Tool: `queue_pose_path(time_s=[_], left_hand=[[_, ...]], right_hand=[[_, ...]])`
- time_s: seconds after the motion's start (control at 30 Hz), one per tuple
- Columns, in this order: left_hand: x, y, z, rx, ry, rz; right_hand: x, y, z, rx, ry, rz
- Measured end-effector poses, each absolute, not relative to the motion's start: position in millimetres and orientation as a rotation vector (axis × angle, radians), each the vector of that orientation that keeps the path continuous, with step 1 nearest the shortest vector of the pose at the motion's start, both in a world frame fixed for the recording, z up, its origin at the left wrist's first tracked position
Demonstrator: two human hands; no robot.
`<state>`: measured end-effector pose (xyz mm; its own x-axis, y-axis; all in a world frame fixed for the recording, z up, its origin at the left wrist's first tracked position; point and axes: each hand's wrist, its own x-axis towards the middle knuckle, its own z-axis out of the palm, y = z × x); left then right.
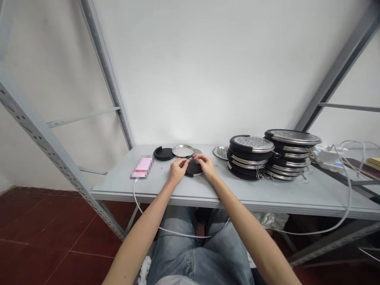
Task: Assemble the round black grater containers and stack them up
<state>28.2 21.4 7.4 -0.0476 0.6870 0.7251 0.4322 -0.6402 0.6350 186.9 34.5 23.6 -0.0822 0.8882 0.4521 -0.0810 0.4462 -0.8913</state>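
Observation:
My left hand [178,170] and my right hand [204,166] meet above the middle of a pale grey metal shelf [118,182]. Their fingertips pinch a small metal clip [189,159], whose exact form is too small to tell. Under my right hand lies a round black case [194,169]. Just beyond my hands are a shiny steel ring [183,151], a perforated steel grater disc [220,152] and a black open-sided ring [163,153]. Two stacks of black-and-steel round graters [247,158] stand to the right.
A second stack [292,154] stands further right, with small chains hanging from the stacks. A phone [141,167] lies on the left, its white cable [135,194] dropping over the shelf edge. Grey perforated uprights [35,126] flank the shelf, with a white wall behind.

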Motion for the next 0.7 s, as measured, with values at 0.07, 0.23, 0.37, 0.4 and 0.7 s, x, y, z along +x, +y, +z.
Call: queue_pose_path(time_s=[0.07, 0.23, 0.37, 0.4, 0.7], left_hand=[[28.4, 20.5, 7.7, 2.007, 1.209, 1.747], [28.7, 18.8, 8.3, 2.028, 1.204, 1.730], [28.9, 18.2, 8.2, 2.052, 1.189, 1.717], [28.9, 17.9, 8.3, 2.060, 1.183, 1.713], [28.9, 15.5, 10.1, 2.083, 1.174, 1.695]], right_hand=[[187.5, 34.4, 23.8, -0.772, -1.399, 0.968], [188.3, 35.2, 23.7, -0.761, -1.361, 0.975], [187.3, 35.7, 24.0, -0.775, -1.370, 0.933], [187.0, 35.6, 24.1, -0.783, -1.371, 0.920], [188.8, 33.5, 25.2, -0.760, -1.392, 0.837]])
